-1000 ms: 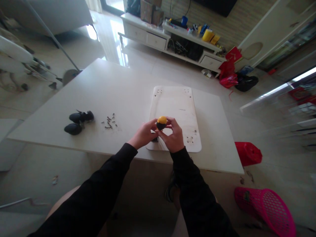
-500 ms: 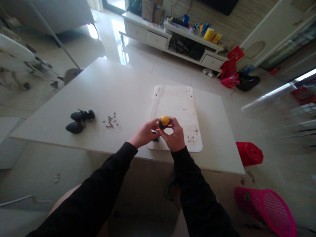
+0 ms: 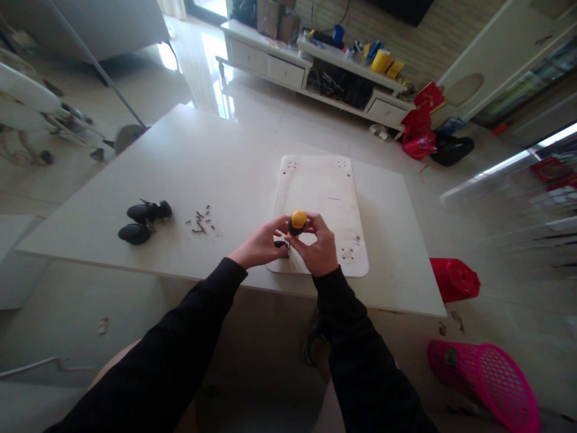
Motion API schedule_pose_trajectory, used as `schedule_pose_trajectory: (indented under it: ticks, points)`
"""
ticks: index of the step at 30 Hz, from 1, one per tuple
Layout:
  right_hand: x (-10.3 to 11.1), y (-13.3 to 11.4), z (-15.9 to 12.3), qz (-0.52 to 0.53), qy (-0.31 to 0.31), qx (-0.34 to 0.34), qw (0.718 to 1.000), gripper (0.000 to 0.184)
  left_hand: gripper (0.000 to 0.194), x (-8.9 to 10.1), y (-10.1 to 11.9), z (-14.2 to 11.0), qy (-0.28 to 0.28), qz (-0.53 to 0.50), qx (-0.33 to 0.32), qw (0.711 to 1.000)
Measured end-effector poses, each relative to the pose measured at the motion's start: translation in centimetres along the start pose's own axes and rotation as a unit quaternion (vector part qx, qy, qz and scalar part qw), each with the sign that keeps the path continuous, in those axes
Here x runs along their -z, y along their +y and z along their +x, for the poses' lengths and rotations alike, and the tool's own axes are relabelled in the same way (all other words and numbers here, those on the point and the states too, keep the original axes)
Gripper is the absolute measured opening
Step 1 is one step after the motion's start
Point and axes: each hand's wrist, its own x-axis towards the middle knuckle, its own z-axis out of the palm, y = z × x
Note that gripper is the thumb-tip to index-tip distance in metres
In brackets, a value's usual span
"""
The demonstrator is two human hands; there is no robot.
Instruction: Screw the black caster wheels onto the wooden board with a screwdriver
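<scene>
A screwdriver [image 3: 298, 221] with a yellow and black handle stands nearly upright over the near left corner of a white board [image 3: 315, 198]. My right hand [image 3: 319, 246] is closed around its handle. My left hand [image 3: 264, 242] is closed about a black caster [image 3: 282, 245] at that corner, its fingertips close to the screwdriver. Most of the caster and the screwdriver's tip are hidden by my fingers. Small screw holes show at the board's other corners. Left of the board lie several loose screws [image 3: 201, 221] and a group of black casters [image 3: 143, 221].
The board lies on a white table [image 3: 234, 162], near its front edge. On the floor to the right are a red bin [image 3: 454, 280] and a pink basket [image 3: 484, 379]. A low white cabinet [image 3: 283, 71] stands beyond the table.
My left thumb has shifted down from beside the screwdriver to the caster, and more of the caster shows. The screwdriver stays at the same corner in my right hand.
</scene>
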Motion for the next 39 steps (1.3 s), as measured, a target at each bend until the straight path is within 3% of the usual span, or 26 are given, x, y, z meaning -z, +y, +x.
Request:
schedule_pose_trajectory:
  ticks: [3, 9, 16, 21, 24, 28, 35, 37, 39]
  points:
    - [0.1, 0.1, -0.1, -0.014, 0.015, -0.003, 1.0, 0.046, 0.06, 0.5, 0.0, 0.0, 0.016, -0.005, 0.046, 0.999]
    - [0.2, -0.2, -0.4, -0.07, 0.06, 0.031, 0.995, 0.047, 0.036, 1.3, -0.8, 0.0, 0.115, 0.05, 0.198, 0.972]
    - [-0.3, -0.5, -0.5, -0.076, 0.12, 0.123, 0.982, 0.048, 0.027, 2.1, -1.1, -0.3, 0.126, 0.081, 0.251, 0.956]
    - [0.3, 0.4, 0.6, 0.028, 0.271, 0.058, 0.96, 0.053, 0.027, 2.4, -1.4, -0.8, 0.134, 0.097, 0.263, 0.95]
    - [1.2, 1.2, 1.5, 0.123, 0.321, 0.011, 0.939, 0.065, 0.028, 2.9, -1.8, -1.4, 0.124, 0.118, 0.27, 0.948]
    - [2.3, 1.7, 2.1, 0.188, 0.356, -0.057, 0.913, 0.074, 0.023, 5.3, -3.0, -2.6, 0.119, 0.194, 0.29, 0.93]
    - [3.0, 1.9, 2.4, 0.256, 0.398, -0.124, 0.872, 0.071, 0.018, 12.9, -5.9, -6.2, 0.197, 0.329, 0.384, 0.84]
    - [3.1, 1.8, 2.5, 0.265, 0.401, -0.136, 0.866, 0.069, 0.02, 13.8, -6.5, -7.0, 0.194, 0.33, 0.399, 0.833]
    - [3.1, 1.8, 2.6, 0.274, 0.398, -0.145, 0.863, 0.067, 0.025, 13.6, -6.9, -7.3, 0.175, 0.325, 0.39, 0.843]
